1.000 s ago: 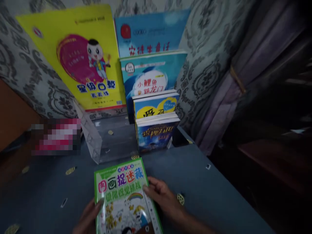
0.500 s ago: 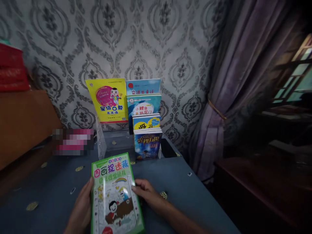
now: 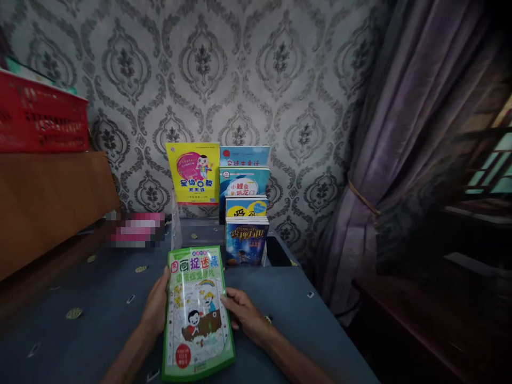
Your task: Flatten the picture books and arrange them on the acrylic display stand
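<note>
A green-bordered children's picture book (image 3: 200,314) faces me, tilted, above the near part of the table. My left hand (image 3: 157,304) grips its left edge, with most of the fingers hidden behind it. On the right edge, my right hand (image 3: 242,312) is closed, thumb on the cover and fingers underneath. Beyond the book stands a clear book rack (image 3: 176,229). It bears a yellow workbook (image 3: 194,176) at the left. To the right, several books rise in tiers, with a dark blue book (image 3: 246,242) in front and a yellow-and-blue book (image 3: 244,207) behind it.
The table (image 3: 120,330) has a dark blue patterned cover. A black flat object (image 3: 278,252) lies right of the rack. At left, a red basket (image 3: 44,117) sits on a brown wooden box (image 3: 60,202), near a pink item (image 3: 138,228). A purple curtain (image 3: 360,213) hangs at right.
The picture book, held in both hands, shows more of its lower cover and stands more upright in view. The whole scene has shifted right, revealing more of the red basket.
</note>
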Demonstrator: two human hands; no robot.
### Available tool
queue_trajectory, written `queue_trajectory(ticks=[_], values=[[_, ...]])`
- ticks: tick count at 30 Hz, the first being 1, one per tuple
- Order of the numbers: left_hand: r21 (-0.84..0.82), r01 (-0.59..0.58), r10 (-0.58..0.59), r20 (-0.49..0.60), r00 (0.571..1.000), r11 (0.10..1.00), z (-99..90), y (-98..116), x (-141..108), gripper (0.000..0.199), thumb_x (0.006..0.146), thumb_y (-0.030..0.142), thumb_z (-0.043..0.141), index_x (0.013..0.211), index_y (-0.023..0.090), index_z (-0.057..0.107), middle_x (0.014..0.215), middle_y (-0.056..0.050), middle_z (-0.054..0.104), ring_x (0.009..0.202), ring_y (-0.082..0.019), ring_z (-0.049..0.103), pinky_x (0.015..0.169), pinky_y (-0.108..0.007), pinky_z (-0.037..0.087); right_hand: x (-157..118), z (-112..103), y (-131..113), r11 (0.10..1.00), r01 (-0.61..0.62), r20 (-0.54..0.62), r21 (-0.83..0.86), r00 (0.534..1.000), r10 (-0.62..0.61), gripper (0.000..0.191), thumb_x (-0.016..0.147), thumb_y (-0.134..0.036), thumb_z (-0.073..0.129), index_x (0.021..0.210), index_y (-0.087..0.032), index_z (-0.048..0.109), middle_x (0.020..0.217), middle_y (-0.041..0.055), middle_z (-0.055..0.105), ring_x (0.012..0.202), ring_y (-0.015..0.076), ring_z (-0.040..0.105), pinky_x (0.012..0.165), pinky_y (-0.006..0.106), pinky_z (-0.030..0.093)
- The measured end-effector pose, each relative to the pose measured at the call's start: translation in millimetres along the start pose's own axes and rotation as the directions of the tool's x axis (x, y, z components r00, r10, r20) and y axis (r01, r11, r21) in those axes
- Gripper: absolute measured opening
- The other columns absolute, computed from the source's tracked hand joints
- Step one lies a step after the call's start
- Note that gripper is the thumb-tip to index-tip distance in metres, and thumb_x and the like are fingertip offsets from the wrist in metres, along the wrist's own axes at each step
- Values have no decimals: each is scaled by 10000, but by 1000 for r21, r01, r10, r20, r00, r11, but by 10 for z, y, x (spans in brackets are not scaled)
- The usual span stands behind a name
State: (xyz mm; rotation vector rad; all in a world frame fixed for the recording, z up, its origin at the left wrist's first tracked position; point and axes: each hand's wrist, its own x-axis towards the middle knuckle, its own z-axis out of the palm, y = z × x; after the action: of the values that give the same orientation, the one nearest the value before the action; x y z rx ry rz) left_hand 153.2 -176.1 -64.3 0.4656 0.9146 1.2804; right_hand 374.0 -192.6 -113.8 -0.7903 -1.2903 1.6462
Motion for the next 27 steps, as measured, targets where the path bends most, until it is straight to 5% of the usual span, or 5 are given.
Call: queue_trajectory(ticks=[4, 10, 15, 22, 27], values=[[108, -153, 158, -46, 986, 982, 131, 107, 85, 406, 908, 427, 685, 1149, 101, 694, 974, -143, 805, 965, -322, 772, 885, -437, 623, 3, -18, -41, 995, 71, -89, -65, 993, -76, 651, 738, -762, 718, 970, -154, 699, 638, -55, 502, 480, 39, 302, 409, 163, 226], [181, -341, 306, 192, 932, 923, 140, 140, 136, 551, 600, 528, 913, 917, 112, 738, 881, -129, 808, 878, -341, 773, 817, -422, 631, -58, -24, -170, 924, 212, -143, -317, 953, -268, 552, 888, -690, 606, 1008, -165, 732, 633, -35, 503, 515, 80, 321, 476, 210, 322], [254, -294, 220, 282, 934, 922, -30, 26, 131, 463, 528, 403, 952, 823, 108, 751, 786, -130, 797, 684, -309, 757, 636, -360, 616, -126, 5, -217, 872, 251, -114, -420, 939, -325, 501, 956, -630, 540, 1107, -189, 724, 770, 29, 647, 646, 158, 536, 698, 304, 529], [361, -207, -25, 544, 839, 909, -81, 84, 38, 547, 580, 324, 929, 1058, 113, 765, 1054, -161, 794, 1007, -374, 744, 957, -497, 573, -165, 13, -91, 868, 178, -133, -463, 954, -267, 541, 923, -619, 599, 1258, -200, 669, 1096, 125, 760, 952, 285, 717, 873, 402, 588], [382, -163, -84, 554, 828, 910, -120, 118, 64, 582, 578, 298, 937, 1095, 107, 749, 1105, -187, 778, 1073, -390, 722, 994, -503, 548, -170, 28, -59, 832, 169, -171, -529, 939, -299, 500, 929, -614, 590, 1184, -199, 701, 1115, 129, 769, 993, 298, 722, 892, 393, 590]])
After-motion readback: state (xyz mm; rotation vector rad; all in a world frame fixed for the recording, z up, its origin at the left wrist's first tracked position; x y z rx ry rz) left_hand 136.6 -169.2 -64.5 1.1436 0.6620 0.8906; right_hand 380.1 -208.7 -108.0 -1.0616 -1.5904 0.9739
